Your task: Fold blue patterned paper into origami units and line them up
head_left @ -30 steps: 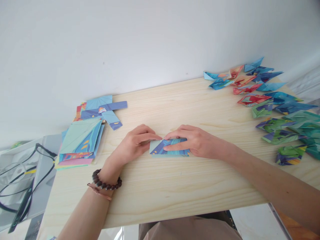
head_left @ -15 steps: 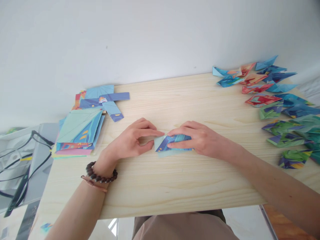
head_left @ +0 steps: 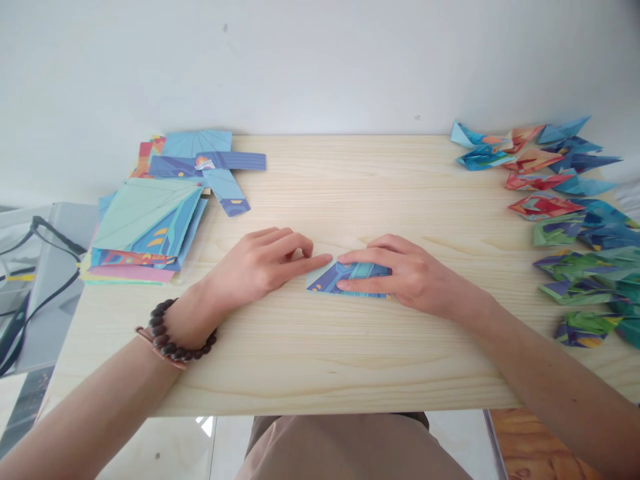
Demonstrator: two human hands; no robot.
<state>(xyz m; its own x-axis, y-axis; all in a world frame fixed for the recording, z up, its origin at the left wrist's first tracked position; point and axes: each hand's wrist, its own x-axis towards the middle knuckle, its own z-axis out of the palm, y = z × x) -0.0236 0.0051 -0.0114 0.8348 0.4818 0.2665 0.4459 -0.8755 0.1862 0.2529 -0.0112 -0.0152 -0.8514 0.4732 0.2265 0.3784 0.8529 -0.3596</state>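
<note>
A small strip of folded origami paper (head_left: 327,280), patterned in blue and purple with a pale green corner, lies flat on the wooden table in front of me. My right hand (head_left: 403,270) rests over its right part, thumb and forefinger stretched out and spread, pressing it down. From the other side my left hand (head_left: 273,260) reaches in; its stretched thumb lies along the upper left edge of the paper, while the other fingers bend above the table, apart from it. The paper's right end is partly hidden beneath my right hand.
A stack of patterned paper squares (head_left: 145,217) lies at the left, with blue paper strips (head_left: 227,180) behind it. Several folded paper boats (head_left: 545,207) line the right side. Cables (head_left: 47,233) hang beyond the table's left edge; a white wall (head_left: 340,67) stands behind.
My left thumb has moved from beside the paper onto its upper left edge, and the forefinger has curled back. The pale layer below the paper's lower edge no longer shows. My right hand stays put.
</note>
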